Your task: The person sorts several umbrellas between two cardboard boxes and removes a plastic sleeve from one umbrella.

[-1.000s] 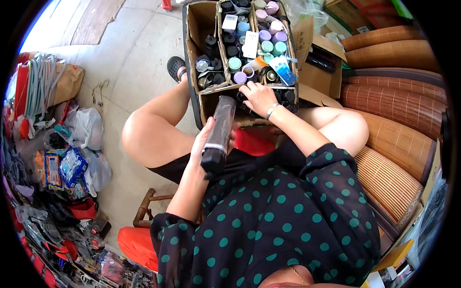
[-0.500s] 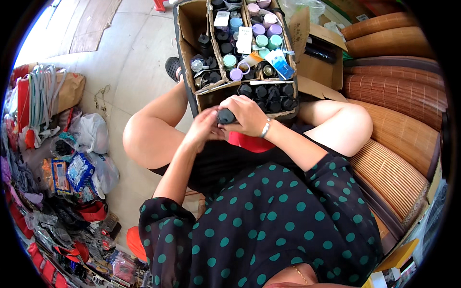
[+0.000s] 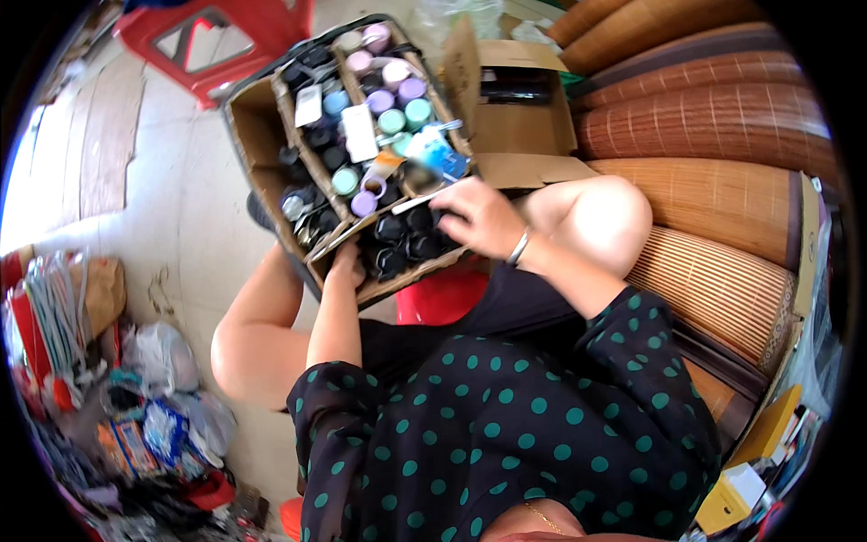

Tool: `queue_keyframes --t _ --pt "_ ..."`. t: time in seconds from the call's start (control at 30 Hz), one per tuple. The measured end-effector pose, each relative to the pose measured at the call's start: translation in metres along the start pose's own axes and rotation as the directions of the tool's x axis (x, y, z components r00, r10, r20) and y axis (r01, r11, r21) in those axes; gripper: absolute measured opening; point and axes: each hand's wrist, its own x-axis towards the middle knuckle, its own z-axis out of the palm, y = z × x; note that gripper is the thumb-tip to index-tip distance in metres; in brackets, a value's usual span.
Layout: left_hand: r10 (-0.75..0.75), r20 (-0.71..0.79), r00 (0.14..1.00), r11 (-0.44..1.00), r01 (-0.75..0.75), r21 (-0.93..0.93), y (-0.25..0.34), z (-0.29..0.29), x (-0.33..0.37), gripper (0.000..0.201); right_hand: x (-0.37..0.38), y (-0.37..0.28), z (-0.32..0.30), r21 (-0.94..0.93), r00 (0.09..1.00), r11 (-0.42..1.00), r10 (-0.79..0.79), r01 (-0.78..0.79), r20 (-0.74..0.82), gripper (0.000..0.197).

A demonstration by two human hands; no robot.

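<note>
A crate split up by cardboard dividers stands in front of me. My left hand reaches down into its near compartment, beside several black-capped bottles. The fingers are hidden below the rim, so I cannot see whether they hold anything. Over the right end of that compartment hovers my right hand, its slightly blurred fingers apart and nothing visible in them. Bottles with purple lids and mint-green lids fill the compartments behind, along with white tags and a blue-and-white packet.
A red plastic stool stands at the far left, touching or close to the crate. An open cardboard box is on the right, before rolled bamboo mats. Bagged goods lie on the floor at left.
The black-capped bottle held in both hands is no longer visible there. My hands have parted, the left into the crate. The crate appears turned and further left; a stool has come into view.
</note>
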Motion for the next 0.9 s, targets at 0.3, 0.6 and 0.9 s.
queue_keyframes --t 0.3,0.6,0.9 --pt "0.052 -0.189 0.981 0.989 -0.024 0.145 -0.023 -0.013 0.050 0.037 0.021 0.240 -0.104 -0.345 0.633 0.635 0.762 -0.691 0.134 0.038" --pt "0.011 -0.343 0.939 0.988 0.043 0.148 -0.031 -0.055 0.041 0.040 0.121 0.358 -0.024 -0.715 0.816 0.645 0.547 -0.269 0.186 0.065" --pt "-0.028 -0.378 0.926 0.984 0.092 0.151 -0.027 -0.059 0.041 0.043 0.162 0.390 0.012 -0.774 0.709 0.583 0.653 -0.247 0.266 0.068"
